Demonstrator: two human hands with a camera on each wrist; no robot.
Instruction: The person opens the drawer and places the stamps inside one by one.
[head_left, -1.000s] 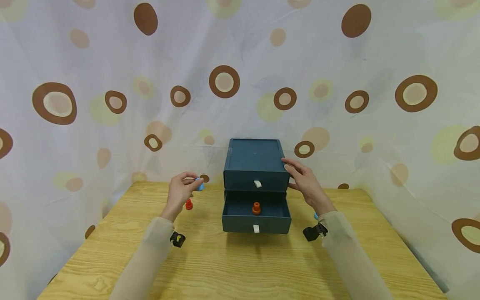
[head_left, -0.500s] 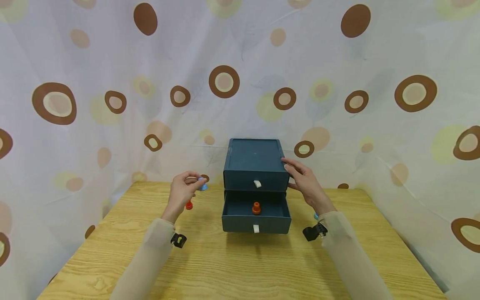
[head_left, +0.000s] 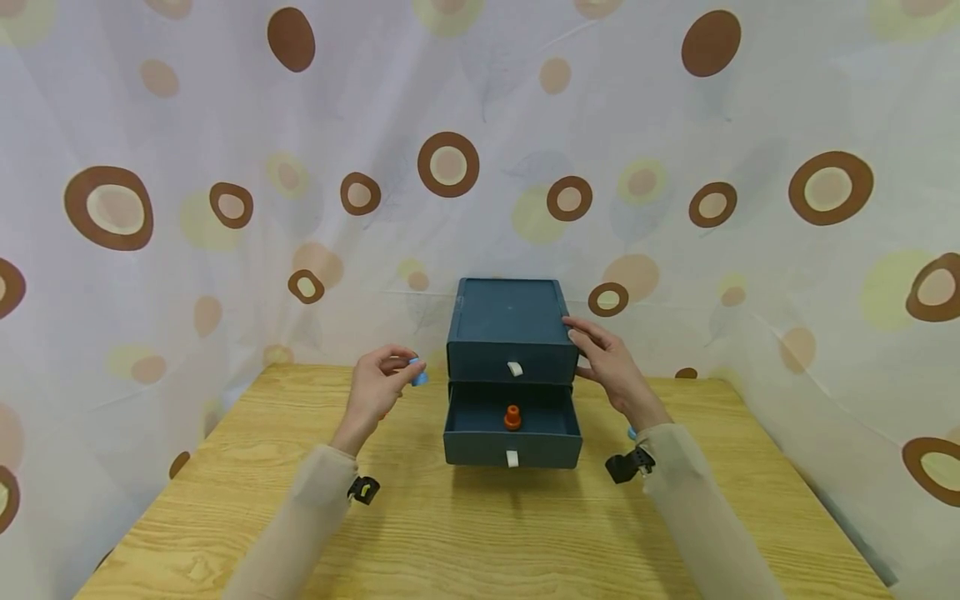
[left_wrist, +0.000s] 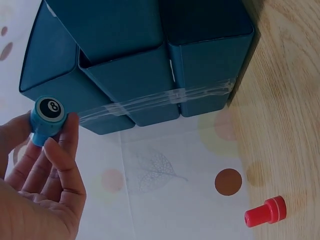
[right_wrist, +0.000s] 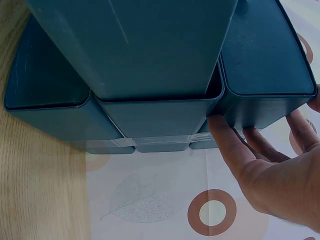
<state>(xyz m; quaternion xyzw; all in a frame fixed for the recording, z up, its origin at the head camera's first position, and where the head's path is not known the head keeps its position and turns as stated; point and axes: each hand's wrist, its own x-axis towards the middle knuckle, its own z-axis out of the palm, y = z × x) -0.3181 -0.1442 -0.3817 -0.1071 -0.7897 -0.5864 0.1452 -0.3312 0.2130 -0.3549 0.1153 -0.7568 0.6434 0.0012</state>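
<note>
There it is: the small blue piece (head_left: 420,379), pinched aloft by the left hand (head_left: 377,388) at nine o'clock of the dark-blue cabinet (head_left: 510,312), 8-ball print (left_wrist: 50,109) on its broad end! The cabinet stands upright on the bench (head_left: 480,542), middle drawer (head_left: 477,450) pulled out towards six.

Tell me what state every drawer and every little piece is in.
Top drawer: shut
Middle drawer: pulled open
Bottom drawer: looks shut
Orange piece: upright in the middle drawer
Blue piece marked 8: pinched in left hand
Red piece: upright on the table
Other blue piece: mostly hidden, cannot tell
</note>
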